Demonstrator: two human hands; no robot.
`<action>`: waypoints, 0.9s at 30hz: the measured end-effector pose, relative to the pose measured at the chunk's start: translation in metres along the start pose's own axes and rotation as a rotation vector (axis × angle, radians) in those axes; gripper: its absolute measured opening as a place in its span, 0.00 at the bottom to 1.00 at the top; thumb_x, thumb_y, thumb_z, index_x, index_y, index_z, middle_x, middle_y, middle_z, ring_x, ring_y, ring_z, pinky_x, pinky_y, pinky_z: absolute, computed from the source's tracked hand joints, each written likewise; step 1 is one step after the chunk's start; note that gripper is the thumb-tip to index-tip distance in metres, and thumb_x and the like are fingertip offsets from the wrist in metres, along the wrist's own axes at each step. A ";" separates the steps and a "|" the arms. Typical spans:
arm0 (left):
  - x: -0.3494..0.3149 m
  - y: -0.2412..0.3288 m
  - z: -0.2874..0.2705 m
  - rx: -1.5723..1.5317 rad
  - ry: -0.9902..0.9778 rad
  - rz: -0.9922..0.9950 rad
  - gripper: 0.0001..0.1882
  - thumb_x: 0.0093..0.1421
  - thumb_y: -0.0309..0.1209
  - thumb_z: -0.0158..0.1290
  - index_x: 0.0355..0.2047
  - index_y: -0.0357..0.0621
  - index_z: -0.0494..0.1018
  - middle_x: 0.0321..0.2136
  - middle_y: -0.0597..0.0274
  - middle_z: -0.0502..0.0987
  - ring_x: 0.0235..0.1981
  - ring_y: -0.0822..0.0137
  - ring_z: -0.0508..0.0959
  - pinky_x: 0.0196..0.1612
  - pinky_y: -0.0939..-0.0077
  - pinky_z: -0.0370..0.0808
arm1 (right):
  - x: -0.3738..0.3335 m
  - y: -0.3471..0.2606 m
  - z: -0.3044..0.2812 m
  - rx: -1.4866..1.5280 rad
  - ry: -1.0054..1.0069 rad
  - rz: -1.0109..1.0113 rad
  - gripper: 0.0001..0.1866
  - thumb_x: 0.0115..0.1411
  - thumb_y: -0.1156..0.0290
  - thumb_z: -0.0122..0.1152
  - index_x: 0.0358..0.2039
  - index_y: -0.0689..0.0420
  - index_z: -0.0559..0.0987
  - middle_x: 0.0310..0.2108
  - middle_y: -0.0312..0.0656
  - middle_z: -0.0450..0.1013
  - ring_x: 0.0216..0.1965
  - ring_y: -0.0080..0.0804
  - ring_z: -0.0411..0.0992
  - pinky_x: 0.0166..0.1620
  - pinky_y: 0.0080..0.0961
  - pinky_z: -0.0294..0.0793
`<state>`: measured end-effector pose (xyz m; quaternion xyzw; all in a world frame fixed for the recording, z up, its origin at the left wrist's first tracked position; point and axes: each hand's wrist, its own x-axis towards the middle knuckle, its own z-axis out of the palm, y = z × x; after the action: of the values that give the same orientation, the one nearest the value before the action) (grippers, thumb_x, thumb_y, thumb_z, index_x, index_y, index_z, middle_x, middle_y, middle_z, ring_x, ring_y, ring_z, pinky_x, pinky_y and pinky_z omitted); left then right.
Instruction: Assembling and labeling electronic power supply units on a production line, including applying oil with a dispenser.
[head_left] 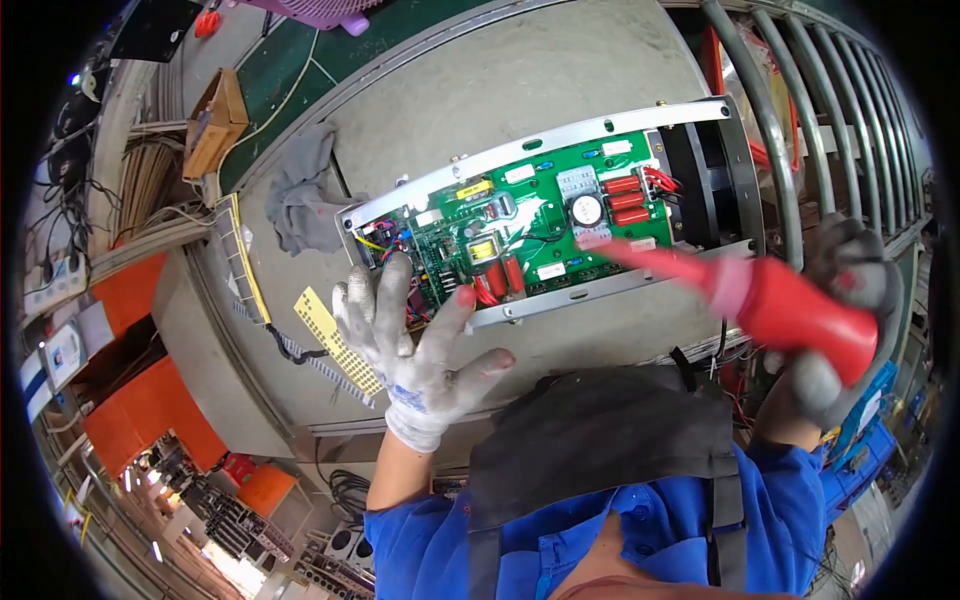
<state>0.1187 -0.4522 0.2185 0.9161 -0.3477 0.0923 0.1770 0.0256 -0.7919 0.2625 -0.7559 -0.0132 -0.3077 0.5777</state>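
My right hand (858,268), in a grey work glove, is wrapped round a red squeeze bottle (795,315) with a long tapering red nozzle. Bottle and hand are blurred by motion. The nozzle points left, its tip over or just in front of the green circuit board (540,205); contact cannot be made out. That board sits in a long silver metal frame (570,302) and carries a round capacitor (585,211), red cylindrical parts (628,200) and white blocks. My left hand (415,365), in a pale glove with reddened fingertips, spreads its fingers at the frame's near left corner.
The frame lies on a grey worktable (430,130). Left of it are a grey rag (300,190), a yellow perforated strip (335,335) and a yellow-edged rack (243,262). Metal rails (795,110) border the right side. A cardboard box (217,120) stands at far left.
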 end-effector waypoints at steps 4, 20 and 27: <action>-0.010 -0.009 0.013 0.056 -0.005 0.010 0.31 0.55 0.70 0.52 0.43 0.61 0.79 0.63 0.47 0.66 0.67 0.41 0.58 0.68 0.39 0.44 | 0.011 -0.003 0.059 -0.225 -0.354 -0.107 0.26 0.38 0.61 0.77 0.37 0.55 0.76 0.29 0.38 0.70 0.29 0.33 0.66 0.45 0.39 0.64; -0.010 -0.022 0.018 -0.229 0.160 0.009 0.35 0.52 0.64 0.58 0.54 0.59 0.75 0.64 0.51 0.65 0.65 0.40 0.60 0.63 0.36 0.50 | 0.043 -0.051 0.142 -0.499 -0.679 -0.342 0.21 0.26 0.68 0.70 0.27 0.54 0.76 0.24 0.35 0.68 0.23 0.32 0.64 0.29 0.34 0.59; -0.020 -0.061 0.028 0.085 0.237 0.011 0.24 0.66 0.51 0.47 0.57 0.58 0.76 0.68 0.55 0.63 0.69 0.37 0.55 0.67 0.32 0.41 | 0.089 -0.027 0.117 -0.237 -0.813 0.345 0.20 0.38 0.64 0.70 0.31 0.61 0.77 0.31 0.42 0.73 0.32 0.38 0.73 0.39 0.30 0.70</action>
<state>0.1458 -0.4086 0.1707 0.9036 -0.3251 0.2154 0.1774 0.1403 -0.7095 0.3121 -0.8673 -0.0775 0.1151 0.4780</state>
